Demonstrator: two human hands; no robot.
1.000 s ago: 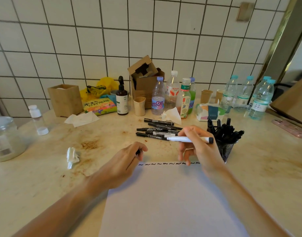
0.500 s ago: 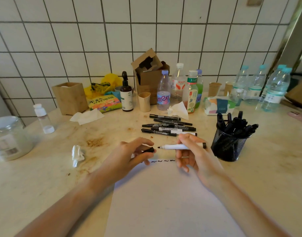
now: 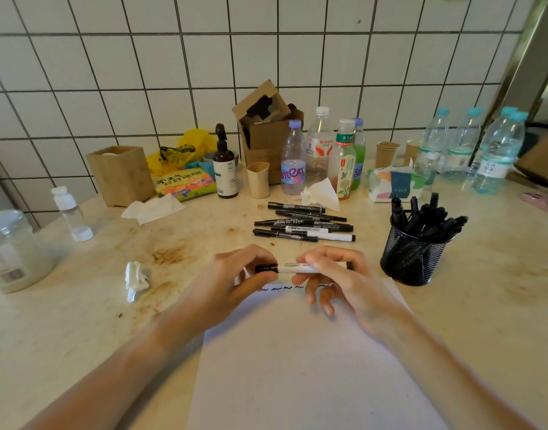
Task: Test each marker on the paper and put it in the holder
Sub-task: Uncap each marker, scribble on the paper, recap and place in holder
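Note:
A white whiteboard marker (image 3: 294, 268) lies level between both hands, just above the top edge of the white paper (image 3: 300, 361). My left hand (image 3: 232, 280) pinches its black cap (image 3: 266, 268), which sits on the marker's left end. My right hand (image 3: 338, 277) grips the white barrel. A row of black squiggles (image 3: 285, 288) runs along the paper's top. Several more markers (image 3: 303, 223) lie in a loose pile behind the hands. The black mesh holder (image 3: 410, 256) stands to the right with several black markers in it.
Bottles (image 3: 293, 158), a cardboard box (image 3: 266, 128), a paper cup (image 3: 258, 180) and a tissue pack (image 3: 390, 184) line the tiled wall. A wooden box (image 3: 120, 173), a small bottle (image 3: 69, 212) and a jar (image 3: 12, 249) stand at the left. A crumpled tissue (image 3: 136, 279) lies near my left hand.
The marker was uncapped with its tip pointing left and the cap apart in my left hand. Now the cap is on the marker's tip and both hands have come together.

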